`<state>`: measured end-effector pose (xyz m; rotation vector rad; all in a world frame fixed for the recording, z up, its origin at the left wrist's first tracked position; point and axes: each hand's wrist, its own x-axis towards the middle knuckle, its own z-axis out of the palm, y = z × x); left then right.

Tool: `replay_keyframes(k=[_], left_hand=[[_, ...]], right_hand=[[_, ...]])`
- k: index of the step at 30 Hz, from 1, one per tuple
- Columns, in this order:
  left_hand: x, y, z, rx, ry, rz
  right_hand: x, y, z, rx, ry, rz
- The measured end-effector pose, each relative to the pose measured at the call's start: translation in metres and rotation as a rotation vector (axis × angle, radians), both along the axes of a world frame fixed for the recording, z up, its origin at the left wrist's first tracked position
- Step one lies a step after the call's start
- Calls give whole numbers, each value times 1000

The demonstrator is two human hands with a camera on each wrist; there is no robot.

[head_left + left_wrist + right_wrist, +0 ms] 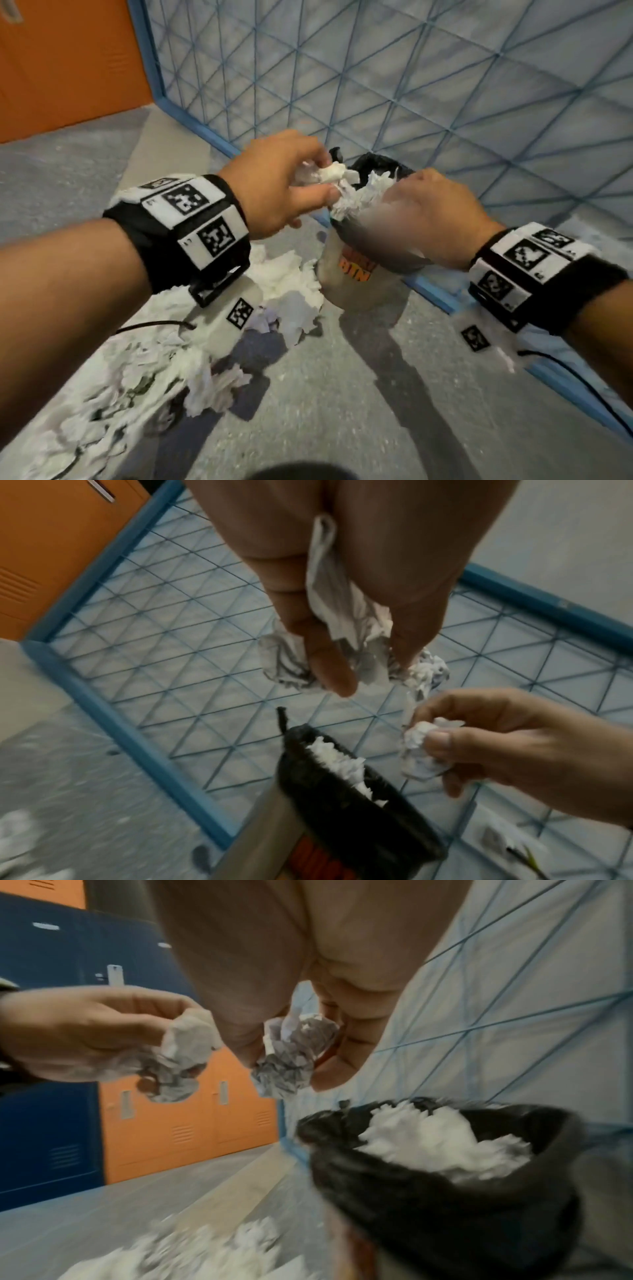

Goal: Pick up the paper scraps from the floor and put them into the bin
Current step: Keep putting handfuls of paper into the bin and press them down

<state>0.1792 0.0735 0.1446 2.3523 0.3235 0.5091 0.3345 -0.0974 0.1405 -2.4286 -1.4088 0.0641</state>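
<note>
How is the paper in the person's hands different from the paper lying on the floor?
The held scraps are squeezed into tight wads above the bin, one wad gripped in each hand; the floor scraps lie loose and spread in a wide heap. Both are crumpled white paper with dark print.

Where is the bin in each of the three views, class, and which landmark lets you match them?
Head: the bin stands centre, partly behind the right hand.
Left wrist: bottom centre, its black liner uppermost.
Right wrist: lower right, heaped with scraps.
Shared landmark: the blue mesh panel behind the bin.
</note>
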Motion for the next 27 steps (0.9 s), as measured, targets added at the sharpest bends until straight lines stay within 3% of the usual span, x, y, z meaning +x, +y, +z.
replay_keyframes(k=[4, 8, 13, 18, 22, 27], left_hand=[[73, -21, 8, 91, -43, 25], [126, -41, -3, 109, -21, 55], [148, -48, -28, 86, 173, 71], [120, -28, -26, 155, 234, 72], [65, -4, -21, 254, 244, 98], [-45, 33, -56, 246, 579, 66]], right_hand=[[60, -1, -7, -50, -56, -166], [79, -7, -27, -130, 11, -154], [85, -24, -24, -47, 54, -235], [72, -30, -11, 56, 49, -351], [22, -14, -11, 121, 23, -123], [-54, 22, -47, -250, 145, 171]])
